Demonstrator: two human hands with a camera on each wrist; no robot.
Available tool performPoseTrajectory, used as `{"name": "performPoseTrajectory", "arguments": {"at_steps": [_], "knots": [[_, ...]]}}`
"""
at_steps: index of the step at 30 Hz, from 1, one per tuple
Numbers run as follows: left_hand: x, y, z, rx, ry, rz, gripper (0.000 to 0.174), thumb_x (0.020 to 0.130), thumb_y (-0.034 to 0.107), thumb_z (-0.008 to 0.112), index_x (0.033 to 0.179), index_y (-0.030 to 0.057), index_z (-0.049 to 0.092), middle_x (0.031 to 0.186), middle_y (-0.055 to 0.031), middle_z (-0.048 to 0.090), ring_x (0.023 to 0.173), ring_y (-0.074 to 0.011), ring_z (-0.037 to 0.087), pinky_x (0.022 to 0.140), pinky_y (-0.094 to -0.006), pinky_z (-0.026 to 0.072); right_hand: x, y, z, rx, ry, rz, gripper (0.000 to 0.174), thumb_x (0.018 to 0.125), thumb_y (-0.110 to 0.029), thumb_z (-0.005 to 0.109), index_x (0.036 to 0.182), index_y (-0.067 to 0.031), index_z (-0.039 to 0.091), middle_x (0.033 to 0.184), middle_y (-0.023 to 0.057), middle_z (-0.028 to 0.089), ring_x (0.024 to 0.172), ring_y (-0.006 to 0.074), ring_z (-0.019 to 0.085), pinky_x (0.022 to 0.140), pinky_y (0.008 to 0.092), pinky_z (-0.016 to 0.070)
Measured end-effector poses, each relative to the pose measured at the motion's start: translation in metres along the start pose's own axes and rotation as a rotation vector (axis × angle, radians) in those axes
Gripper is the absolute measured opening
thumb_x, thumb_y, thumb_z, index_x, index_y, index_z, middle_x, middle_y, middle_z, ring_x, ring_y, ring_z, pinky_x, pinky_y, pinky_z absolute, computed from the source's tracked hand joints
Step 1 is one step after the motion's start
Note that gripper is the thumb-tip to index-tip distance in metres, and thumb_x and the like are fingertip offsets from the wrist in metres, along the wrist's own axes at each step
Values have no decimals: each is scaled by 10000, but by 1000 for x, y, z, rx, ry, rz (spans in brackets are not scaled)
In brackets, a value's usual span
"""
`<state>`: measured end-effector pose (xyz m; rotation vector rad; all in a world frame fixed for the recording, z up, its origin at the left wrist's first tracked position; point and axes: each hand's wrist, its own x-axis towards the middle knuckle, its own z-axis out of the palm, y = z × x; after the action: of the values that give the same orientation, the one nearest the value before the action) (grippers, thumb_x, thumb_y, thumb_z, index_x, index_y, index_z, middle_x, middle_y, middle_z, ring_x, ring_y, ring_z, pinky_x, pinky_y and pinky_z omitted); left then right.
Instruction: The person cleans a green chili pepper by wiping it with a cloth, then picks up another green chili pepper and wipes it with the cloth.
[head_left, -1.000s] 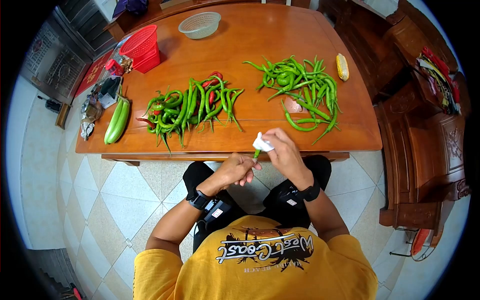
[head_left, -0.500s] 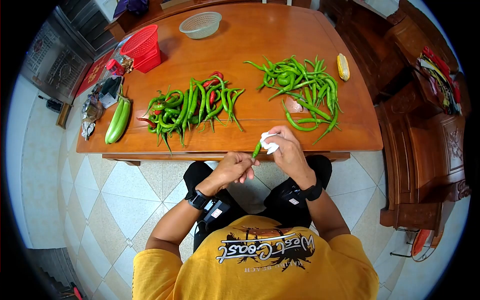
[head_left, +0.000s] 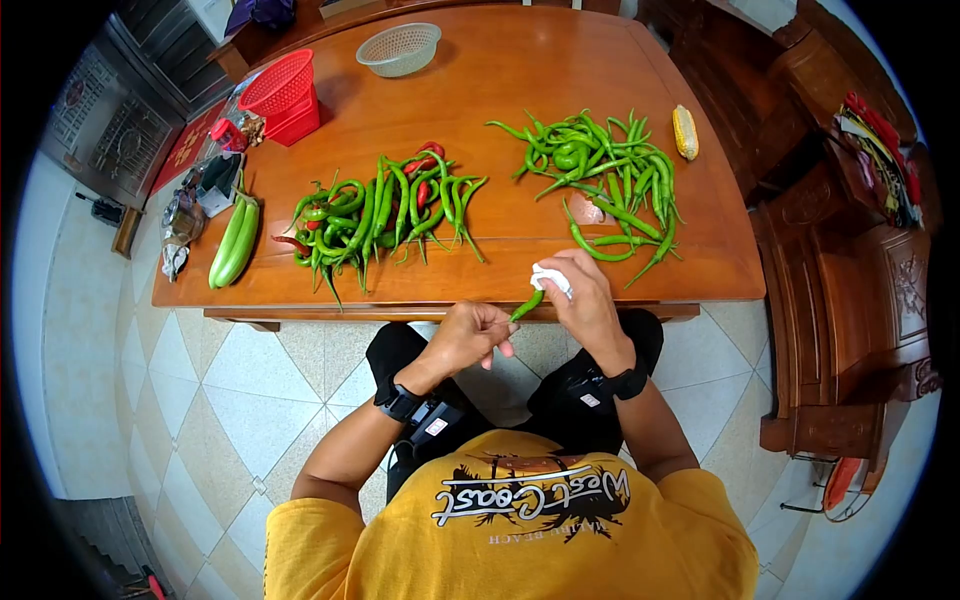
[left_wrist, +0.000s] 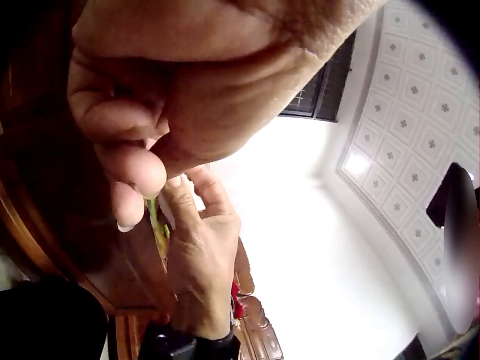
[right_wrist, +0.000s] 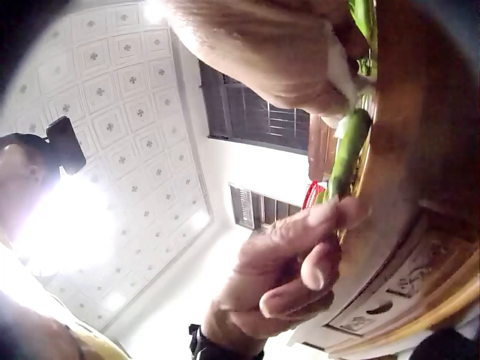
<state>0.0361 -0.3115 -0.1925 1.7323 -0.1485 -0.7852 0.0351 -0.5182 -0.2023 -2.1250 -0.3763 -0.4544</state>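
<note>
One green pepper (head_left: 526,306) is held between both hands at the table's near edge. The left hand (head_left: 468,340) pinches its lower tip between thumb and finger, the other fingers loosely curled. At the upper end the right hand (head_left: 585,305) grips a white cloth or tissue (head_left: 552,279) against the pepper. In the right wrist view the pepper (right_wrist: 349,154) runs from the left hand's fingertips up to the white material. A mixed heap of green and red peppers (head_left: 380,210) lies left of centre; another heap of green peppers (head_left: 600,165) lies to the right.
On the table (head_left: 500,80) are a corn cob (head_left: 685,134) at the right, a pale green basket (head_left: 399,52) at the far side, red baskets (head_left: 290,100) at the left, and long light-green vegetables (head_left: 236,243) near the left edge. Carved wooden furniture stands at the right.
The right hand and white cloth have shifted slightly right, and more of the pepper shows between the hands. It now slants further to the right. The left hand has barely moved; both heaps look unchanged.
</note>
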Motion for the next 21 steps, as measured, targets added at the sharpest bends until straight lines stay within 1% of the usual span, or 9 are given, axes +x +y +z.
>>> {"name": "performPoseTrajectory", "arguments": {"at_steps": [2, 3, 6, 7, 10, 11, 14, 18, 21], "knots": [[-1, 2, 0, 11, 4, -9, 193, 952, 184, 644, 955, 0, 702, 678, -34, 688, 431, -42, 506, 411, -194, 382, 0, 2, -3, 9, -10, 19, 217, 820, 8, 683, 1034, 15, 654, 1018, 163, 629, 928, 336, 630, 816, 371, 510], [1, 1, 0, 13, 4, 0, 193, 951, 185, 645, 954, 0, 700, 679, -33, 689, 430, -42, 507, 411, -194, 381, 0, -2, -3, 62, -17, -2, 187, 816, 9, 686, 1001, 16, 653, 1012, 157, 636, 935, 331, 634, 822, 368, 512], [4, -3, 1, 28, 6, 20, 194, 950, 190, 647, 954, 2, 693, 682, -30, 691, 430, -41, 510, 409, -193, 377, -4, -21, -1, 197, -136, -63, 179, 812, -1, 681, 986, 12, 642, 1007, 168, 622, 935, 361, 625, 825, 389, 506], [4, -2, 2, 39, 9, 21, 196, 950, 193, 647, 955, 2, 690, 684, -28, 691, 429, -41, 510, 409, -193, 376, -7, -19, 2, 204, -175, -80, 172, 811, -3, 685, 977, 3, 642, 996, 165, 623, 946, 356, 624, 824, 386, 504], [5, -3, 1, 39, 4, 22, 200, 951, 199, 648, 961, 3, 685, 686, -23, 691, 430, -39, 511, 409, -191, 375, -5, -10, 2, 154, -151, -52, 177, 807, -3, 690, 976, 3, 642, 994, 163, 622, 953, 353, 623, 826, 389, 504], [4, -3, 0, 33, 1, 21, 201, 952, 202, 648, 964, 4, 683, 686, -21, 690, 430, -38, 511, 409, -190, 374, -3, -6, 1, 95, -88, -57, 175, 805, 3, 687, 974, 12, 641, 985, 165, 623, 939, 352, 626, 820, 392, 504], [2, -3, 0, 39, 18, 11, 206, 954, 206, 647, 968, 4, 684, 679, -18, 686, 431, -33, 511, 409, -185, 372, 1, 5, -4, 3, -38, 16, 174, 812, 7, 682, 983, 18, 649, 996, 152, 636, 927, 326, 637, 813, 361, 506], [2, -3, 0, 8, 21, 1, 210, 956, 210, 645, 974, 4, 685, 673, -14, 683, 432, -31, 510, 410, -181, 369, 0, -6, -6, 53, -12, -7, 168, 815, 5, 678, 979, 15, 643, 979, 163, 627, 922, 355, 627, 805, 395, 505], [3, -5, 1, 19, 18, 16, 218, 960, 215, 640, 979, 3, 687, 672, -15, 680, 437, -30, 507, 413, -181, 374, -5, -17, 0, 170, -116, -57, 159, 820, -10, 681, 975, 1, 646, 978, 160, 620, 932, 353, 624, 805, 393, 504]]}}
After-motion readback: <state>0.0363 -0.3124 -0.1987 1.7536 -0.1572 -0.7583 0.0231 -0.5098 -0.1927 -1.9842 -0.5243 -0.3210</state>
